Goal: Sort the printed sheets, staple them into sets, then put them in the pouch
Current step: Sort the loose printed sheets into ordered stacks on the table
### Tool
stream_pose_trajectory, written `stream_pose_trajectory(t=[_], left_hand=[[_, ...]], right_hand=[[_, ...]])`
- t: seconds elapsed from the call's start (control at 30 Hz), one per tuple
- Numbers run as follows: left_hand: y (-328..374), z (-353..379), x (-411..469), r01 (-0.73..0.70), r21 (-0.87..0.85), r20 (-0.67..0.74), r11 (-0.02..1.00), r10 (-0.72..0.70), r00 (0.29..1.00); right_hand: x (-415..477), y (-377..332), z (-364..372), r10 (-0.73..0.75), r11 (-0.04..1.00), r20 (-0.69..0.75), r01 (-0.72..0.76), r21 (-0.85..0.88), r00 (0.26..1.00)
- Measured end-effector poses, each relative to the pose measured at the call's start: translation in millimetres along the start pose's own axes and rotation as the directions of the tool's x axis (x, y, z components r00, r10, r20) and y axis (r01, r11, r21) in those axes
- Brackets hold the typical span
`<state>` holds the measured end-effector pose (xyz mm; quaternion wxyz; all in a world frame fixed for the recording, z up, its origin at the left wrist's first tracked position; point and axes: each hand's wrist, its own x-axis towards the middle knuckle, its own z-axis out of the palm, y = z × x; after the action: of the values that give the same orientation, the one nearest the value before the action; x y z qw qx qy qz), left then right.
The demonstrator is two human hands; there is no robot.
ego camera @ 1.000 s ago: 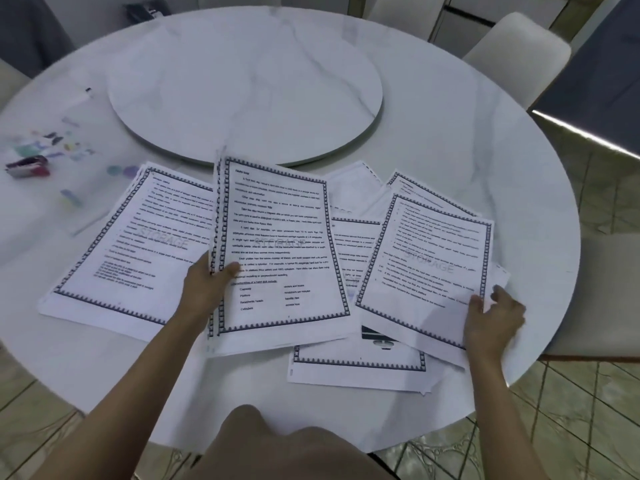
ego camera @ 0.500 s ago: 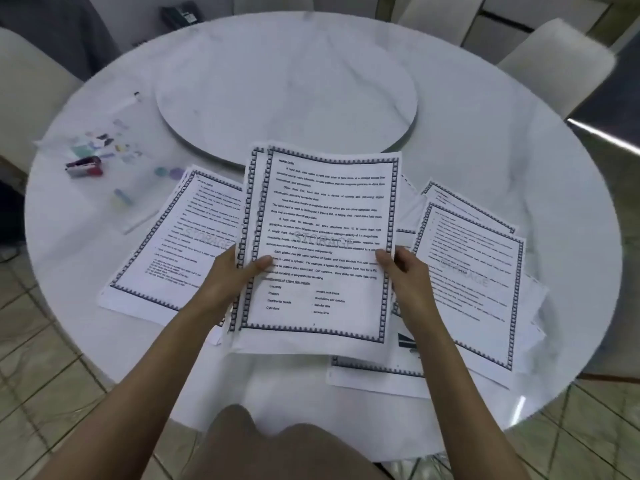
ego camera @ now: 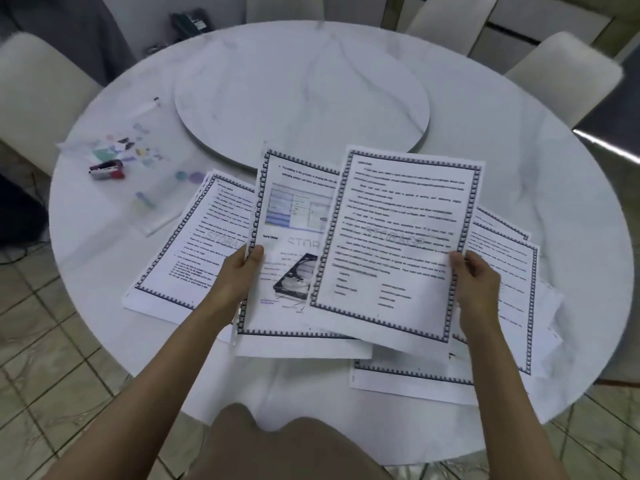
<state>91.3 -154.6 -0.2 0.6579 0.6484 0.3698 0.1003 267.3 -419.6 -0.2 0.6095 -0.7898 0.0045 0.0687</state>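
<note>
Much of the paper is hidden under other paper. The right hand (ego camera: pixel 479 278) grips the right edge of a text sheet (ego camera: pixel 398 237), thumb on the front, and the other fingers (ego camera: pixel 485 268) curl around the edge. This sheet is lifted and covers the right part of the picture sheet (ego camera: pixel 294 216), which the left hand (ego camera: pixel 239 275) pinches at its left edge. Only the thumb shows there; the fingers below are hidden by the paper. More sheets lie flat on the desk (ego camera: pixel 519 161): a left pile (ego camera: pixel 194 244) partly under the left hand, and a right pile (ego camera: pixel 502 271) mostly behind the right hand and the text sheet. I cannot count them.

The body text is too blurred to read. A grey watermark shows "STOR" on the picture sheet before the text sheet cuts it off; on the text sheet it is perhaps "STORAGE". A small bold heading above it is not clear.

The clear pouch (ego camera: pixel 145 174) with coloured shapes lies at the left on the desk, and the red stapler (ego camera: pixel 107 169) rests on its near corner, well apart from both hands. A round turntable (ego camera: pixel 301 95) sits behind the sheets.
</note>
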Motion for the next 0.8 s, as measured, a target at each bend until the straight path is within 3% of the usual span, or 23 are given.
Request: stream_pose_trajectory(t=[0.33, 0.63, 0.8], left_hand=[[-6, -17, 5, 0.029, -0.015, -0.048, 0.999, -0.03, 0.998], [-9, -24, 1, 0.068, -0.045, -0.049, 0.997, -0.071, 0.996], [-10, -25, 1, 0.114, -0.061, -0.036, 0.992, -0.117, 0.993]], right_hand=[[20, 12, -55, 0.009, 1.0, -0.188, -0.004, 0.03, 0.982], [14, 16, -43, 0.052, 0.994, -0.11, -0.041, 0.103, 0.993], [-5, 16, -5, 0.156, 0.979, 0.026, -0.159, 0.126, 0.987]])
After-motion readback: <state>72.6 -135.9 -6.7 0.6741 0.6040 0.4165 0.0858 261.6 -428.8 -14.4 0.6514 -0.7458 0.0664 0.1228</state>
